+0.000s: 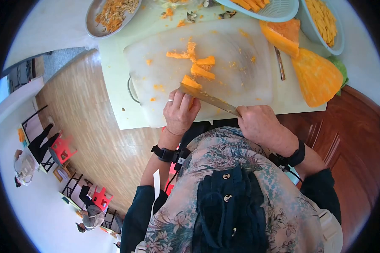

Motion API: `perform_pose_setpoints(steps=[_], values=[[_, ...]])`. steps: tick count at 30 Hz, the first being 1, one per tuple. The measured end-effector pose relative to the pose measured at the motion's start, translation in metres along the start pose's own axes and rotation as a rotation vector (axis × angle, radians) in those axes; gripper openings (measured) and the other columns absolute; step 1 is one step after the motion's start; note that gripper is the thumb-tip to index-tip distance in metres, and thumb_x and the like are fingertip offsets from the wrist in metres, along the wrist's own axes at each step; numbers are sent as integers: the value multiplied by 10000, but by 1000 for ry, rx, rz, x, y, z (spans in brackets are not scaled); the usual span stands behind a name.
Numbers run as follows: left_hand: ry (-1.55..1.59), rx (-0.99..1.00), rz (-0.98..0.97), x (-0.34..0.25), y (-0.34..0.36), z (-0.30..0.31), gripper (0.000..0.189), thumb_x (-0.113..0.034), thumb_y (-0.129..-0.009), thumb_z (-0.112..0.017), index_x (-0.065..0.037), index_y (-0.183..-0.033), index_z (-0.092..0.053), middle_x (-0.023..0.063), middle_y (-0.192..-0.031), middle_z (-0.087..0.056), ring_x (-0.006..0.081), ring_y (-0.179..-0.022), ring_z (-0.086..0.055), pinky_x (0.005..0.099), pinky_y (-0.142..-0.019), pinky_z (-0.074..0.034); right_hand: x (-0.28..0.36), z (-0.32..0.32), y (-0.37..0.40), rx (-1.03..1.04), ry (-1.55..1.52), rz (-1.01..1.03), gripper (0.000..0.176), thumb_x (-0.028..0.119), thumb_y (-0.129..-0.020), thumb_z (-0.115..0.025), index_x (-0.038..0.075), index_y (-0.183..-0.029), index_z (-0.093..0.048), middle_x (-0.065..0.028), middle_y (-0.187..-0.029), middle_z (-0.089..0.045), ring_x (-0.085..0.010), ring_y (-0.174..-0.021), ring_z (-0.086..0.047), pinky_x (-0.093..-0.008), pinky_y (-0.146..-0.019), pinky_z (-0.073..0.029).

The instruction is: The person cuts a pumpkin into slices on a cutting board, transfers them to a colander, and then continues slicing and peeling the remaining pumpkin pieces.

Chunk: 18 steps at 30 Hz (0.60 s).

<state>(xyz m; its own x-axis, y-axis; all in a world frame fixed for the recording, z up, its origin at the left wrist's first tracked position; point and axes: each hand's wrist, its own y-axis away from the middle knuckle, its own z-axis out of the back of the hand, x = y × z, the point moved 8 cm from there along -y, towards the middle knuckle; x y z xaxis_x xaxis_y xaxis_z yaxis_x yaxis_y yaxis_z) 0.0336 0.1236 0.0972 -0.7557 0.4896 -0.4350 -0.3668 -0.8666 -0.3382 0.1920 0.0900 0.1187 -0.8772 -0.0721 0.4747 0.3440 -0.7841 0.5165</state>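
Note:
My right hand (260,126) is closed around the handle of a large kitchen knife (215,101). The blade reaches leftward over the near part of the white cutting board (236,46). My left hand (181,111) has its fingers curled at the blade's tip, pressed on a piece of orange pumpkin that shows only in part beneath them. Just beyond the blade lies a cut pumpkin piece (191,82). Farther up the board are more pumpkin pieces (203,71) and stringy pumpkin scraps (191,48).
A metal bowl (90,19) of seeds and pulp stands at the back left. Back right are a blue colander (278,16) and a basin (338,46) of cut pumpkin. Large pumpkin chunks (316,78) and a small knife (280,63) lie right of the board. People sit far left.

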Motion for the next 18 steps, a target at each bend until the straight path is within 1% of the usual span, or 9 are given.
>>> perform_pose_setpoints(steps=[1,5,7,11,13,16,17,18], values=[[-5,-5,2,0,-1,0,274,-37,-633,-677,-45,-894,-593,85,-892,-581,243,-795,-597,292,-582,-492,0,-2,0,6,-21,7,147,124,-769,-520,-1,-721,-582,-204,-622,-577,-372,-604,-591,-457,-593,-485],[12,0,8,2,3,-2,284,-29,-626,-683,-41,-897,-598,88,-893,-587,247,-796,-600,293,-596,-496,-4,-8,-5,28,-20,-3,144,120,-762,-523,-4,-736,-590,-209,-622,-577,-375,-606,-590,-456,-592,-480],[23,-23,19,3,5,-2,302,-18,-620,-689,-39,-909,-604,91,-898,-593,250,-804,-604,293,-614,-500,-1,-6,-10,-3,-68,5,140,93,-708,-517,-14,-663,-596,-221,-603,-586,-371,-591,-611,-439,-576,-490],[37,-13,11,4,6,-3,318,-11,-619,-690,-38,-925,-607,90,-904,-597,249,-812,-608,293,-629,-504,3,-10,-20,17,-89,-4,148,96,-712,-514,-13,-659,-600,-227,-605,-586,-378,-594,-610,-442,-576,-491],[34,-28,31,5,6,-2,323,-10,-621,-690,-38,-933,-609,88,-907,-599,246,-813,-610,291,-632,-504,5,-8,-22,-28,-91,0,149,96,-707,-519,-13,-652,-604,-228,-606,-586,-379,-591,-609,-445,-573,-490],[27,-21,39,7,9,-4,333,-6,-619,-689,-37,-941,-611,89,-910,-601,244,-808,-611,288,-634,-505,5,-12,-25,-29,-69,-35,143,89,-696,-525,-13,-637,-605,-230,-599,-582,-379,-591,-609,-443,-574,-492],[28,-21,40,7,8,-4,333,-6,-619,-689,-37,-941,-611,89,-910,-601,244,-808,-611,288,-634,-505,5,-13,-27,-28,-68,-36,143,89,-696,-525,-13,-637,-605,-230,-599,-582,-379,-591,-609,-443,-574,-492],[34,-38,38,6,7,-2,336,-5,-620,-688,-36,-946,-611,91,-912,-602,243,-806,-611,288,-632,-505,5,-15,-29,-11,-91,-23,151,100,-734,-515,-12,-683,-602,-233,-609,-576,-395,-600,-595,-462,-583,-482]])
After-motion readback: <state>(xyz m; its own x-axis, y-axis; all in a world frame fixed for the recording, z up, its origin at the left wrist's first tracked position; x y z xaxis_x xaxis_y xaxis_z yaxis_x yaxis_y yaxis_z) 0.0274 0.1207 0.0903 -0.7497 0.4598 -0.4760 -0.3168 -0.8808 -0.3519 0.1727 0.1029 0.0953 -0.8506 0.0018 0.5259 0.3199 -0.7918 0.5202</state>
